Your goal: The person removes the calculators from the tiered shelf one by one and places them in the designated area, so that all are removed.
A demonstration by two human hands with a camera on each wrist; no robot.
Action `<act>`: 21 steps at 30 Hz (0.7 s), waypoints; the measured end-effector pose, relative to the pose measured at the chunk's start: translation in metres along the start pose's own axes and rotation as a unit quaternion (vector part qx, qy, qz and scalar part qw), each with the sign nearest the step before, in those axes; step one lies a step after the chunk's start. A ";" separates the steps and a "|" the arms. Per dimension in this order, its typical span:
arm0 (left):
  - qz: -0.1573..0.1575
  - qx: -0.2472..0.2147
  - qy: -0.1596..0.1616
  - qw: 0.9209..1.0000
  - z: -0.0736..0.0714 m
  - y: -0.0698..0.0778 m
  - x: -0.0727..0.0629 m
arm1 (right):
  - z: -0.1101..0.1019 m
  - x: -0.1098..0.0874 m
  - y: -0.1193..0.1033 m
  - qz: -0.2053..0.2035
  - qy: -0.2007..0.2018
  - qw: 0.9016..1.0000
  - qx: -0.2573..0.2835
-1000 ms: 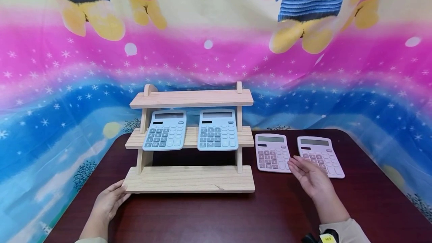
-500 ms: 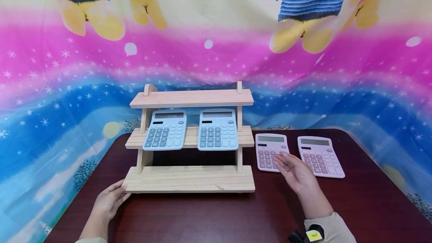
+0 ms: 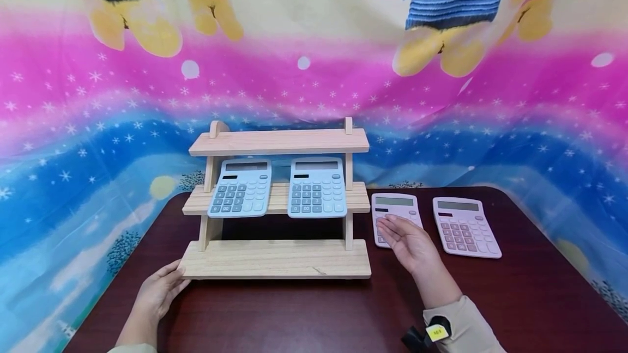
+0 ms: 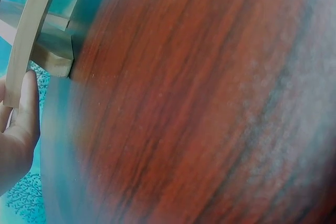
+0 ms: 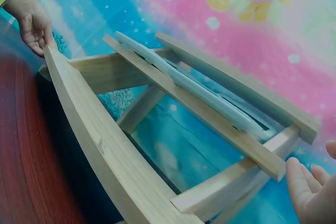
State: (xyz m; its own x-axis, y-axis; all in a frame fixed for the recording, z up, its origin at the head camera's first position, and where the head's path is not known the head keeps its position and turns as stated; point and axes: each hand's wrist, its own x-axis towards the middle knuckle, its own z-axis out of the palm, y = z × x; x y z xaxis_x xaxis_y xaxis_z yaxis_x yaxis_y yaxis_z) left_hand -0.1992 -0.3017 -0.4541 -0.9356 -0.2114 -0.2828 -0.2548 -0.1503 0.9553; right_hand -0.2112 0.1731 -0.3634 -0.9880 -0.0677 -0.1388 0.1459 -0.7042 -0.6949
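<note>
A three-tier wooden display shelf stands on the table. My left hand grips the left end of its bottom board, thumb and fingers on opposite faces in the left wrist view. Two light-blue calculators lean side by side on the middle tier. To the right of the shelf lie two pink calculators, a nearer-to-shelf one and a farther one. My right hand holds nothing; its fingers are extended in front of the pink calculator beside the shelf, hiding its lower keys.
The dark red-brown table has rounded far corners. Behind it hangs a printed cloth with bears and snowflakes. The shelf's top board overhangs behind the blue calculators.
My right hand has moved left, from between the two pink calculators to in front of the one beside the shelf, uncovering the farther one. My left hand has stayed on the shelf.
</note>
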 end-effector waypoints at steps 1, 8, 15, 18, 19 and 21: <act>-0.001 0.002 0.001 1.000 0.000 0.000 0.000 | 0.002 0.001 0.001 0.001 0.001 1.000 -0.001; -0.001 -0.002 -0.005 1.000 0.000 0.004 -0.002 | 0.016 0.009 0.010 0.006 0.005 1.000 -0.026; -0.002 0.000 -0.008 1.000 0.000 0.004 -0.003 | 0.028 0.015 0.017 -0.004 0.009 0.998 -0.056; -0.005 0.001 -0.006 1.000 0.001 0.003 -0.003 | 0.032 0.017 0.020 -0.005 0.011 0.998 -0.069; -0.005 0.000 -0.005 1.000 0.001 0.003 -0.003 | 0.033 0.017 0.021 -0.005 0.013 0.997 -0.071; -0.004 -0.002 -0.010 1.000 0.001 0.003 -0.003 | 0.035 0.018 0.022 -0.004 0.014 0.997 -0.076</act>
State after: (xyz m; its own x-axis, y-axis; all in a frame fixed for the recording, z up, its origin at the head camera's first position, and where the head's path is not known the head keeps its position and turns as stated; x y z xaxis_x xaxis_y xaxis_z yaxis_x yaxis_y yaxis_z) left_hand -0.1975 -0.3007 -0.4504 -0.9380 -0.1917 -0.2890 -0.2616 -0.1557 0.9525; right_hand -0.2280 0.1316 -0.3566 -0.9878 -0.0410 -0.1504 0.1455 -0.5891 -0.7949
